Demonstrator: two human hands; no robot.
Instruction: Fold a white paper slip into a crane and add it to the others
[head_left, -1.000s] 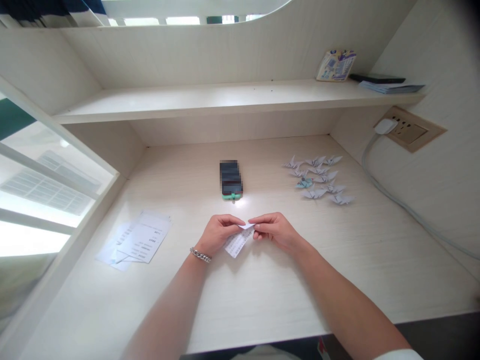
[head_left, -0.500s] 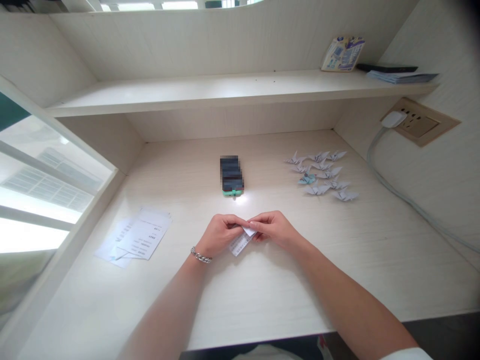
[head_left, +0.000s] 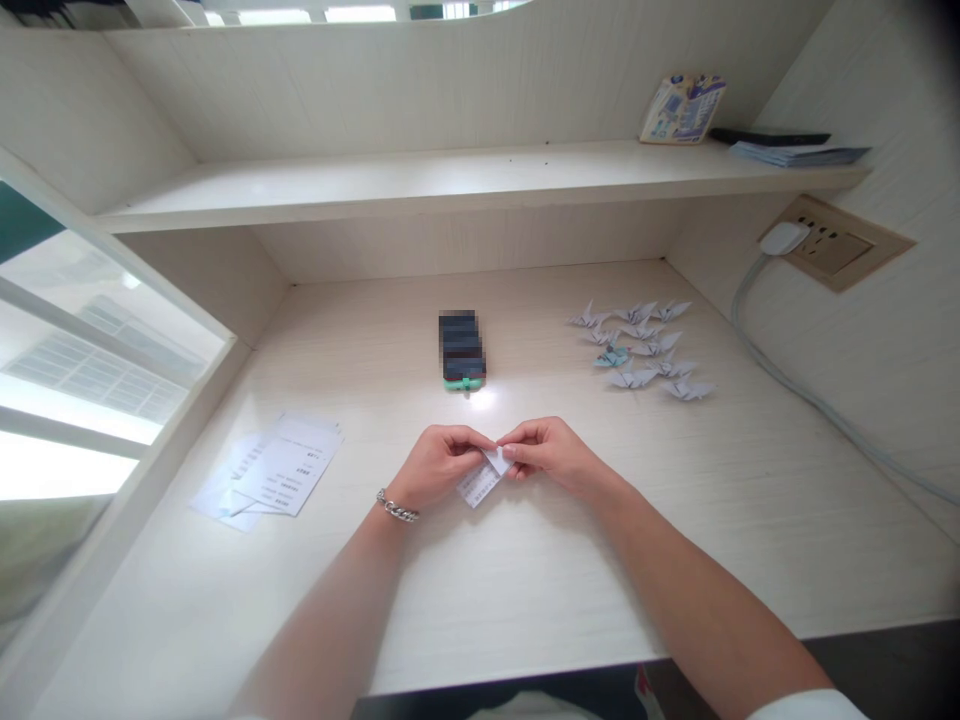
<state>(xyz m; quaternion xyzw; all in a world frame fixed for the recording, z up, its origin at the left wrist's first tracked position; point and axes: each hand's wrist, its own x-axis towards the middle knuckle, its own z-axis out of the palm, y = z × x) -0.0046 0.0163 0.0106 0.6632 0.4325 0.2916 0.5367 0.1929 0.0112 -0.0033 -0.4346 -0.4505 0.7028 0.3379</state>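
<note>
A small folded piece of printed paper (head_left: 480, 484) is held between my two hands, low over the desk. My left hand (head_left: 442, 463), with a chain bracelet at the wrist, pinches its upper left side. The fingers of my right hand (head_left: 546, 452) are closed on its upper right edge, where a white flap is folded over. The fingertips of both hands nearly meet at the top of the paper. Beyond my hands lies a dark, pixelated phone-like device (head_left: 462, 348) with a green end. Several folded paper cranes (head_left: 651, 345) stand in a group to the right, one of them bluish.
Loose printed paper slips (head_left: 289, 465) overlap on the left of the desk (head_left: 525, 600). A shelf (head_left: 420, 185) spans the back, with a patterned packet (head_left: 682, 108) and a stack of papers (head_left: 799, 155). From the wall socket (head_left: 840, 245) a cable (head_left: 795, 390) runs down the right side.
My right fingers have shifted slightly on the paper, and more of the white folded flap shows. Both hands stay in nearly the same place; the camera view has moved a little.
</note>
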